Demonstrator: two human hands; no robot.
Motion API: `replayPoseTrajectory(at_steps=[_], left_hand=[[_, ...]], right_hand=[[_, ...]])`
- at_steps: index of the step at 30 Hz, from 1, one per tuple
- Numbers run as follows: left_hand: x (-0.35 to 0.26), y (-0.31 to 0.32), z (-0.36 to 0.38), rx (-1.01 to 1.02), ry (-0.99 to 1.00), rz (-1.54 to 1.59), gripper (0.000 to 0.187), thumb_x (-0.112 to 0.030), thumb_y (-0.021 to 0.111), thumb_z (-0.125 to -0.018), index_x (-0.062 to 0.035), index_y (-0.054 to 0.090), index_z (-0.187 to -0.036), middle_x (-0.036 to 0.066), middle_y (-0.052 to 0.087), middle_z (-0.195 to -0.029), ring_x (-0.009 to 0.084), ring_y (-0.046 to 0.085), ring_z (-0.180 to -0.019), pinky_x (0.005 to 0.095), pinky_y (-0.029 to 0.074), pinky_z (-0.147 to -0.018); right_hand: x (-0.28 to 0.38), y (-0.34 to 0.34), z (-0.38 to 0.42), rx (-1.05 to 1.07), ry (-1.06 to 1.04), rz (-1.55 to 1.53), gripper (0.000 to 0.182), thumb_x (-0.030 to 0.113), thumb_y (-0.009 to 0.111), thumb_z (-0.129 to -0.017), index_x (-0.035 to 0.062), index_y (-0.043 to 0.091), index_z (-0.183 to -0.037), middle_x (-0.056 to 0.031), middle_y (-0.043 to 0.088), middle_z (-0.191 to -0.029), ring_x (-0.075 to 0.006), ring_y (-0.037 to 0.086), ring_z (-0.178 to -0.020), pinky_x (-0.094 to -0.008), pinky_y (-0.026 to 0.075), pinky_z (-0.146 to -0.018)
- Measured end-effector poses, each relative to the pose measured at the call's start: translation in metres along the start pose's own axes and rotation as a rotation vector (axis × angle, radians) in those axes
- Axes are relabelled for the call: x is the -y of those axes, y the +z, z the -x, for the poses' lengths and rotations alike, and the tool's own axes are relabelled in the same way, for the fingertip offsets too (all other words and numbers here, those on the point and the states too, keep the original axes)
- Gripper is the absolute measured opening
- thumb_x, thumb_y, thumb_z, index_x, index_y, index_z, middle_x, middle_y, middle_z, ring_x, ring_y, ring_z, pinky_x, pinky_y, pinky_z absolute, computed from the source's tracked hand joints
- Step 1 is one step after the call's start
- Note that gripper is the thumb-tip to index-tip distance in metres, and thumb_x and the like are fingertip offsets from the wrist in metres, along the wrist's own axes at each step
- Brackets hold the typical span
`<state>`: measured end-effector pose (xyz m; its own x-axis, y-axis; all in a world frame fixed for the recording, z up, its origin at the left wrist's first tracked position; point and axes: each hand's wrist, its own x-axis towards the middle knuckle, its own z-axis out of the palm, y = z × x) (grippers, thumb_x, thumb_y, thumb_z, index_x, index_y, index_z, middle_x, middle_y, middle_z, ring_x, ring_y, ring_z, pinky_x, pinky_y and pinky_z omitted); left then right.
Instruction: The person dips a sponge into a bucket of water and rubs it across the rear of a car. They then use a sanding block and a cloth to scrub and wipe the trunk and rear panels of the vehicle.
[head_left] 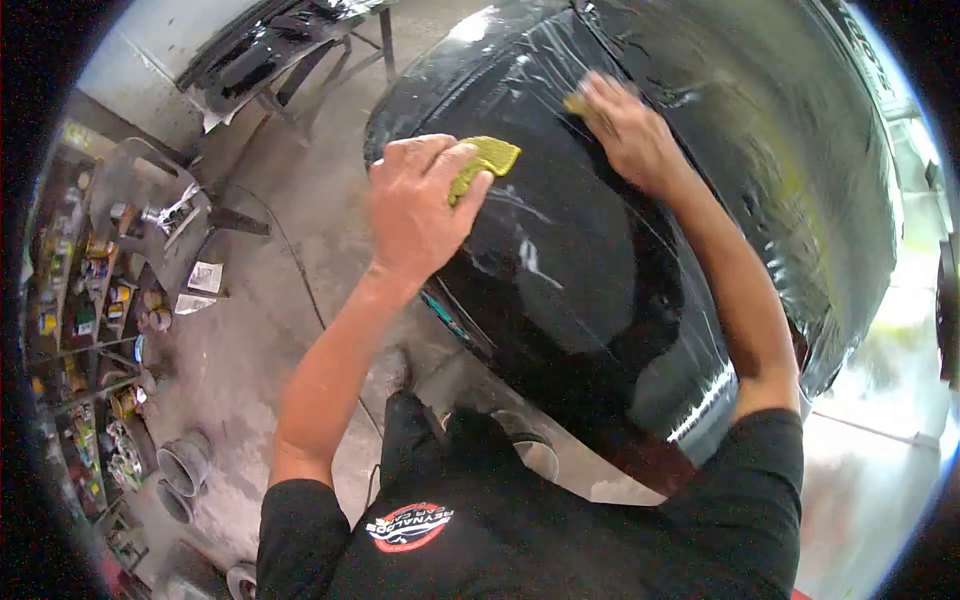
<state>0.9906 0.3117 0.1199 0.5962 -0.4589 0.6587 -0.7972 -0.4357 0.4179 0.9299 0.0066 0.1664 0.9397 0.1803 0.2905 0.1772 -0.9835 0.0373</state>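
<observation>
A yellow-green cloth (487,165) is gripped between the thumb and fingers of my left hand (420,205), over the left side of a glossy black car panel (560,240). Farther up the panel, my right hand (625,135) presses a small yellowish pad (577,104), mostly hidden under its fingers. White streaks and smears mark the dark surface around both hands. Wrinkled plastic film (760,160) covers the car to the right of the panel.
Shelves with cans and bottles (90,300) line the far left. A stool (150,200) holds tools. Another black part lies on a stand (270,60) at the upper left. Buckets (185,465) stand on the floor, and a cable (300,265) runs across it.
</observation>
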Motion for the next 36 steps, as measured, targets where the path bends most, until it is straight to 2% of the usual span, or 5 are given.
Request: replayPoseTrajectory(at_steps=[8, 22, 25, 30, 36], left_hand=[[0.002, -0.001, 0.001, -0.011, -0.002, 0.029, 0.028, -0.030, 0.079, -0.086, -0.0124, 0.076, -0.108, 0.004, 0.070, -0.114, 0.0269, 0.062, -0.109, 0.0433, 0.048, -0.094], [0.005, -0.001, 0.002, -0.015, -0.016, 0.048, 0.030, -0.032, 0.080, -0.086, -0.0122, 0.075, -0.108, 0.005, 0.069, -0.113, 0.0277, 0.061, -0.110, 0.0443, 0.046, -0.094], [0.006, 0.001, 0.004, -0.042, -0.011, 0.079, 0.030, -0.030, 0.080, -0.085, -0.0119, 0.075, -0.109, 0.005, 0.069, -0.114, 0.0277, 0.061, -0.110, 0.0447, 0.046, -0.094], [0.003, 0.002, 0.002, -0.011, -0.021, 0.081, 0.029, -0.028, 0.080, -0.086, -0.0122, 0.075, -0.110, 0.005, 0.069, -0.115, 0.0280, 0.061, -0.111, 0.0452, 0.045, -0.095], [0.003, 0.002, 0.002, 0.010, -0.016, 0.059, 0.031, -0.029, 0.080, -0.088, -0.0121, 0.074, -0.113, 0.006, 0.069, -0.117, 0.0293, 0.060, -0.113, 0.0460, 0.045, -0.097]], right_hand=[[-0.002, 0.000, -0.019, -0.023, -0.201, 0.055, 0.036, 0.022, 0.056, -0.103, -0.0042, 0.063, -0.127, -0.0264, 0.059, -0.142, -0.0438, 0.056, -0.133, -0.0489, 0.046, -0.114], [-0.037, 0.039, -0.128, 0.098, 0.094, 0.123, 0.039, 0.024, 0.052, -0.105, -0.0021, 0.061, -0.132, -0.0256, 0.062, -0.139, -0.0417, 0.060, -0.127, -0.0459, 0.047, -0.112], [-0.029, 0.028, -0.058, -0.047, -0.051, 0.087, 0.039, 0.023, 0.048, -0.107, 0.0000, 0.058, -0.137, -0.0257, 0.060, -0.141, -0.0439, 0.059, -0.128, -0.0483, 0.046, -0.112], [0.023, -0.053, 0.187, 0.013, 0.389, -0.045, 0.042, 0.012, 0.057, -0.104, 0.0043, 0.057, -0.145, -0.0201, 0.047, -0.158, -0.0357, 0.044, -0.148, -0.0431, 0.035, -0.122], [0.025, -0.024, 0.090, -0.071, 0.245, 0.088, 0.042, 0.017, 0.059, -0.102, 0.0005, 0.057, -0.140, -0.0255, 0.054, -0.149, -0.0399, 0.052, -0.139, -0.0451, 0.041, -0.118]])
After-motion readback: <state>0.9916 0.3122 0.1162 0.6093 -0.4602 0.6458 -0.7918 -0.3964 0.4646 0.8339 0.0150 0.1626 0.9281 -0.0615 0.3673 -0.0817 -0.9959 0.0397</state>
